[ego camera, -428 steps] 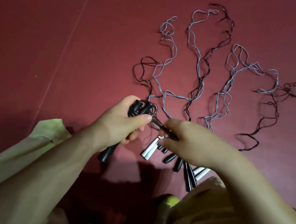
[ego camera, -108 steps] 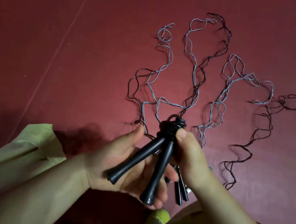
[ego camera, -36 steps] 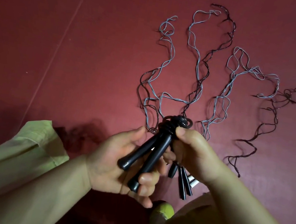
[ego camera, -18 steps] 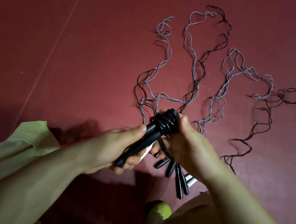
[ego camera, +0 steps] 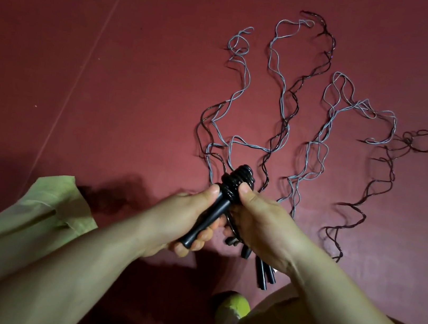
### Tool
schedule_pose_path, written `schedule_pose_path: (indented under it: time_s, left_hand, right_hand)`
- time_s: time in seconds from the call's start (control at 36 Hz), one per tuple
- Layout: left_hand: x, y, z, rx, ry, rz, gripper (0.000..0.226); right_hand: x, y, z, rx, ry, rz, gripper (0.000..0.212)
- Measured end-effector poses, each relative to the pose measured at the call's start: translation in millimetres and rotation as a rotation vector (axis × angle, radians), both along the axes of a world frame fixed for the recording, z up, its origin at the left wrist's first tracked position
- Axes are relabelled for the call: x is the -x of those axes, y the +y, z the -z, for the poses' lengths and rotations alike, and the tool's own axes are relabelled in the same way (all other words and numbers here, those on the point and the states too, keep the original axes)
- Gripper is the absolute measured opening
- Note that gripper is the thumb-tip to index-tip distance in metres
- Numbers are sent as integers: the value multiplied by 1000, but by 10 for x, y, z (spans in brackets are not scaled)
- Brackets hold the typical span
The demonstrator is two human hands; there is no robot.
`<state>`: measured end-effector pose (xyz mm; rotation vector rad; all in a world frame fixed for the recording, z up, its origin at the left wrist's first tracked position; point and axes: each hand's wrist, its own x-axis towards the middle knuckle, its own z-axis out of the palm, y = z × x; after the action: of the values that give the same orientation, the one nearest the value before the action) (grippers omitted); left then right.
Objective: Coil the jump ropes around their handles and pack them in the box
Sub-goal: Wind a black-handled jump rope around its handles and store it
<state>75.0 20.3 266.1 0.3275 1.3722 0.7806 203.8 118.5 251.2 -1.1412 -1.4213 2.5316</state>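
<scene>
My left hand [ego camera: 181, 223] grips a pair of black jump-rope handles [ego camera: 209, 216] held together, tilted up to the right. Black rope is coiled in several turns [ego camera: 237, 180] around their upper ends. My right hand [ego camera: 259, 224] pinches that coil with the thumb on top, and a loop of black rope runs under its fingers. Several loose ropes, grey [ego camera: 279, 88] and dark [ego camera: 377, 192], lie wavy on the red floor beyond my hands. More black handles [ego camera: 264, 273] lie on the floor under my right wrist. No box is in view.
The red floor [ego camera: 109, 76] has a thin pale seam line [ego camera: 92, 41] running diagonally at the left. My pale green sleeve [ego camera: 32, 218] and a green-clad knee [ego camera: 234, 306] fill the bottom of the view.
The two handles, spread apart a second ago, are now held together, with the rope coil tight on their tops. My right thumb has shifted onto the coil.
</scene>
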Motion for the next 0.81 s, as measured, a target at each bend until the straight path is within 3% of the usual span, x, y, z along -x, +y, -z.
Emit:
schedule_pose_path:
  time_s: [0.11,0.31,0.53,0.61,0.75,0.81]
  left_hand:
    - [32,19,-14,-23,35,-14,53]
    - [25,-18,105,-40,258,32,53]
    - [58,43,174,-39,407,40,56]
    - [122,61,129,-57,491,71,56]
    - [164,51,47,31,796,306,52]
    - [165,47,50,6,849,360,43]
  right_hand:
    - [9,93,-22,-115,-60,13,57]
    - [-32,175,-105,-389,-276,-261,65]
    - [49,49,-83,-686,-534,-220,73]
    - [84,24,-91,-621,-472,-184,74]
    - [144,-85,-134,-117,-265,-213,108]
    - [138,-49,-174,-47,-224,-173,96]
